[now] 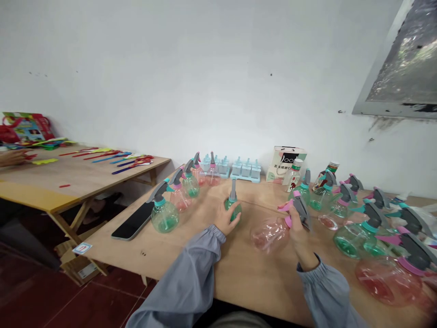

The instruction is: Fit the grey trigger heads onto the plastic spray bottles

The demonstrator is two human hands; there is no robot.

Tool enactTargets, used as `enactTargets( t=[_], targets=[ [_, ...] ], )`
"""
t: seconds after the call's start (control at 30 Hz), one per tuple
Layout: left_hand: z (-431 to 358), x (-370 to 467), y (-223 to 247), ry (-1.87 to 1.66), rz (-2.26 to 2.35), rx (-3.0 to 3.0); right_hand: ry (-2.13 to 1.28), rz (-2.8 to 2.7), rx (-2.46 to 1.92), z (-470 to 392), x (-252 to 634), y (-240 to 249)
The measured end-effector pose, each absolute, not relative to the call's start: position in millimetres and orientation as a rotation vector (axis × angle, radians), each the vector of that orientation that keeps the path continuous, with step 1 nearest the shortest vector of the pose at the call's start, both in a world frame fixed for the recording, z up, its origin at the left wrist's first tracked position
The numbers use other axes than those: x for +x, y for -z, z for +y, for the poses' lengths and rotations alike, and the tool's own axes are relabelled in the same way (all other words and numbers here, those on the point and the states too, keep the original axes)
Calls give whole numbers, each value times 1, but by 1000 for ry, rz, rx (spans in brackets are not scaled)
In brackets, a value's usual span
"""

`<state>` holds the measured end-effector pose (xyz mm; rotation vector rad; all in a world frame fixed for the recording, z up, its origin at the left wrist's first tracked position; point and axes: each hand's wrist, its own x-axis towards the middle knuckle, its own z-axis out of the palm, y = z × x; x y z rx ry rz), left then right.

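My left hand (223, 219) is wrapped round the body of a green spray bottle (233, 192), which stands upright on the wooden table (191, 248). In my right hand (299, 239) is a pink spray bottle (269, 235), gripped at its neck and grey-and-pink trigger head. This one is tilted, its round clear body pointing left, close over the tabletop; whether it touches the wood I cannot tell. Just left of my left hand stand a green spray bottle (165, 216) with a teal collar and a pink one (180, 198).
Several more spray bottles crowd the right side, including a green one (353, 239) and a pink one (389, 280). A phone (134, 221) lies at the left edge. Ice-pop moulds (246, 170) and a paper bag (285, 165) stand by the wall. Another person's hand (13, 157) is at the left table.
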<state>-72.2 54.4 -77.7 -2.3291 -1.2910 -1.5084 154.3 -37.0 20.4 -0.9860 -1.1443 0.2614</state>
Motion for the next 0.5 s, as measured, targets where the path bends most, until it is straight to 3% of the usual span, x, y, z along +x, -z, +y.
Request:
enactTargets(
  t=[0.5],
  targets=[
    [56, -73, 80, 1453, -1256, -2290, 70, -1021, -1297, 24, 274, -12]
  ],
)
